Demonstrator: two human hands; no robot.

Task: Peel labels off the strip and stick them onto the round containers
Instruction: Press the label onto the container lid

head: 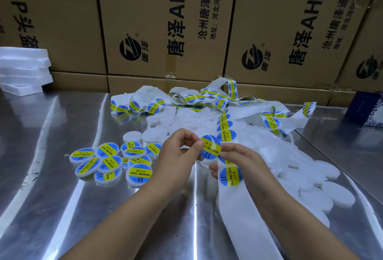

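Head view: holding one label (210, 148) up between both hands, over the table (62, 127).

Pinches its left edge with the left hand (178, 153), thumb on top and fingers curled beneath; nips its right edge with the fingertips of the right hand (238, 157). Shows the label face up, blue with a yellow band, level with both hands and directly between them. Cannot tell whether the white shape just under it is a container. Has the strip (240, 214) running beneath the right hand toward the near edge, another label on it just below those fingers. Has labelled containers (107, 162) clustered left of the left hand, plain containers (323, 179) heaped right of the right hand. Faces boxes (165, 21) behind.
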